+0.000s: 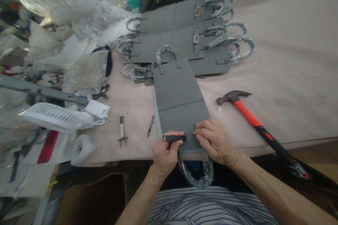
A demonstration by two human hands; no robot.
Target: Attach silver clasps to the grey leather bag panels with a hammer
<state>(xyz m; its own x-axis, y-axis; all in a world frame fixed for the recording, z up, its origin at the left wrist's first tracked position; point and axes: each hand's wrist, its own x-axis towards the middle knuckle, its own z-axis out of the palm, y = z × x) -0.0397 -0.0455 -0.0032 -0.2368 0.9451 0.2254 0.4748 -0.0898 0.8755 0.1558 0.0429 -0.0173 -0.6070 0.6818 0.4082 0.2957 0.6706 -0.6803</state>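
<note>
A flat grey bag panel [179, 98] lies lengthwise in front of me, one plastic-wrapped handle [166, 52] at its far end and another handle [196, 175] hanging over the table's near edge. My left hand [165, 156] is closed around a small dark strap piece [174, 137] at the panel's near edge. Beside it, my right hand [215, 140] presses its curled fingers onto the same edge, pinching the grey material.
A stack of matching grey panels [185, 42] with wrapped handles lies further back. A red-handled claw hammer [250, 116] rests at the right. Two small metal tools [121, 132] [150, 126], a white fan [52, 116] and plastic bags [87, 72] sit at the left.
</note>
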